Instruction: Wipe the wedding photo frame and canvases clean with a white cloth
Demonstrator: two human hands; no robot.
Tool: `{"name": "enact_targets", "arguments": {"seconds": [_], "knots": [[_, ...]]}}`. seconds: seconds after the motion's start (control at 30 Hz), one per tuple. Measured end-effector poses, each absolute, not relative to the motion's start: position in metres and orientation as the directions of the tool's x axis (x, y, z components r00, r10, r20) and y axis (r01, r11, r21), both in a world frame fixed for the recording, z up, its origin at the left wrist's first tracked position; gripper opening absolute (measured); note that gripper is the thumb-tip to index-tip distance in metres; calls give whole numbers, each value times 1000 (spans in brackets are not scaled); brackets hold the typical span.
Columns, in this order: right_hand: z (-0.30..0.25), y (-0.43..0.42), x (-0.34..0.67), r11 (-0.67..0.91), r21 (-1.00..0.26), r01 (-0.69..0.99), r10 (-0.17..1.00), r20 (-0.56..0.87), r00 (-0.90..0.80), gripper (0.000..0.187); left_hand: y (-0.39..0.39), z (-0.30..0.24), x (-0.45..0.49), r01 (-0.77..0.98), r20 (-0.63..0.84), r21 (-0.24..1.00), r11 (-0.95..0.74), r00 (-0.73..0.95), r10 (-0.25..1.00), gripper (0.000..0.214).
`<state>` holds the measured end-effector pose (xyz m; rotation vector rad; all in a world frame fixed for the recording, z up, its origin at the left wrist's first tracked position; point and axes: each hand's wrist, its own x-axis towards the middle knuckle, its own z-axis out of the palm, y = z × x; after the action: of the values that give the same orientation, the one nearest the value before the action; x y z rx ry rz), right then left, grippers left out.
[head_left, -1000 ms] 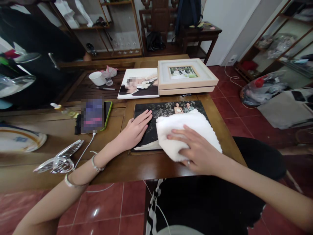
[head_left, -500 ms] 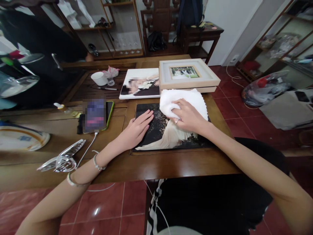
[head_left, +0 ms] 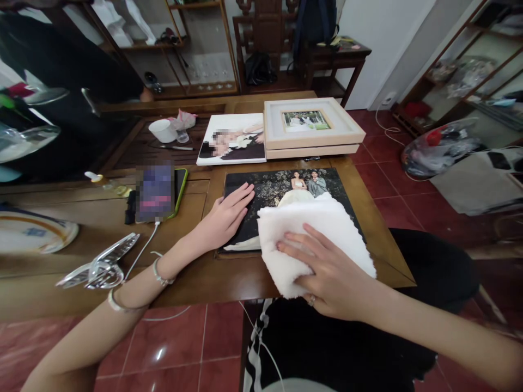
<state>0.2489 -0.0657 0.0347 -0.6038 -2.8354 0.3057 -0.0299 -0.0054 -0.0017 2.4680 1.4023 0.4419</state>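
A dark photo panel [head_left: 269, 186] showing two people in wedding clothes lies flat near the table's front edge. My left hand [head_left: 229, 213] rests on its left side with the fingers stretched out. Over the panel's lower right part spreads a fluffy white cloth [head_left: 343, 228], hanging a little past the table edge. My right hand [head_left: 322, 267] grips this cloth from above, with a ring on one finger. The cloth hides the lower right of the picture.
Behind the panel lie a white-edged photo print [head_left: 232, 139] and stacked light wooden frames [head_left: 314, 139]. To the left are a phone [head_left: 155, 193] with a cable, a dropper bottle [head_left: 108, 184], a clear shiny stand [head_left: 102, 267] and a white cup [head_left: 162, 130]. A dark-clothed person [head_left: 73, 54] is at the far left.
My right hand has drawn the white cloth from the panel's upper right down toward the front edge, uncovering the pictured people. My left hand has stayed on the panel's left side.
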Motion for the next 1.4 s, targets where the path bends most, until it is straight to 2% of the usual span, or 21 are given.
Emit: {"name": "enact_targets", "arguments": {"seconds": [0.1, 0.27, 0.43, 0.6, 0.8, 0.97, 1.07, 1.2, 1.4], "knots": [[33, -50, 245, 885, -253, 391, 443, 201, -873, 9, -6, -1, -30, 785, 124, 375, -494, 485, 866, 49], [26, 0, 230, 874, -163, 458, 486, 282, -827, 19, -6, -2, -31, 783, 123, 376, -495, 487, 865, 49], [24, 51, 212, 803, -113, 585, 593, 251, -765, 26, -6, -3, -31, 774, 137, 384, -503, 491, 860, 49], [25, 75, 203, 772, -95, 629, 629, 257, -734, 28, -5, -2, -32, 771, 135, 390, -504, 493, 859, 49], [26, 47, 208, 834, -116, 540, 551, 256, -794, 24, -6, -1, -32, 784, 114, 403, -472, 469, 876, 50], [30, -20, 221, 897, -199, 395, 434, 224, -873, 15, -5, -4, -32, 789, 117, 386, -478, 472, 874, 50], [33, -50, 231, 896, -255, 364, 415, 185, -891, 8, -4, -5, -32, 782, 133, 380, -494, 482, 866, 49], [32, -52, 243, 875, -271, 401, 462, 221, -859, 13, -4, -4, -31, 776, 136, 388, -498, 486, 863, 49], [25, 4, 251, 774, -165, 611, 628, 320, -709, 20, -5, -2, -33, 764, 151, 398, -508, 491, 858, 49]]}}
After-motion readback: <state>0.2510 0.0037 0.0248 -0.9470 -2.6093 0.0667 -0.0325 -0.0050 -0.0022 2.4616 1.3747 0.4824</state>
